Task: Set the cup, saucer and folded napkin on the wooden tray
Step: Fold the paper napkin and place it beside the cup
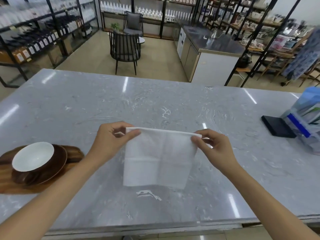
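A white napkin [158, 158] hangs in the air over the middle of the grey marble counter, held by its two top corners. My left hand [112, 137] pinches the top left corner and my right hand [213, 146] pinches the top right corner. The napkin shows fold creases and its lower edge hangs just above the counter. At the left, a brown cup with a white inside [32, 159] sits on a brown saucer [59, 163], which rests on the wooden tray [73, 153].
The grey marble counter [155, 104] stretches wide in front of me. A black flat block [277, 127] and a clear holder with blue-and-white packs [304, 125] stand at the right. Chairs and shelves fill the room beyond.
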The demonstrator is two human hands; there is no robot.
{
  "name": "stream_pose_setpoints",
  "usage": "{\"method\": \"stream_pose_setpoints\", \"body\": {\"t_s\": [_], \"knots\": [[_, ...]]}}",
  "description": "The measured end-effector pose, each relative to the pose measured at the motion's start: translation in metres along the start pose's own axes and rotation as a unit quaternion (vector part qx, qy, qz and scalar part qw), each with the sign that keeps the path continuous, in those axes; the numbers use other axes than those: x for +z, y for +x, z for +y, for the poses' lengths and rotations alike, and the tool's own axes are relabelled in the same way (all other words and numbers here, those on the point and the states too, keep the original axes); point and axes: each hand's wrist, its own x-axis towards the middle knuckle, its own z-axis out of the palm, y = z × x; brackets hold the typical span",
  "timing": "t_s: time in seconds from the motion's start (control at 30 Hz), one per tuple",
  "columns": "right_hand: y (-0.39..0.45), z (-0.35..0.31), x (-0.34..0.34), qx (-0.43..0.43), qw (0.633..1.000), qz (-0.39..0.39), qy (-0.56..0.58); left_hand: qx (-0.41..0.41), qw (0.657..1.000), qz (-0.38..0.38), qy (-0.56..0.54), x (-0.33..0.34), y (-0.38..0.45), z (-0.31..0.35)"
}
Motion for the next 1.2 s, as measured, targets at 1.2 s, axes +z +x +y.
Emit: {"method": "stream_pose_setpoints", "body": {"t_s": [1.2], "knots": [[0.007,-0.054,0.078,-0.011,0.99,-0.027,0.138,0.02,0.999,-0.043,-0.013,0.049,-0.022,0.038]]}}
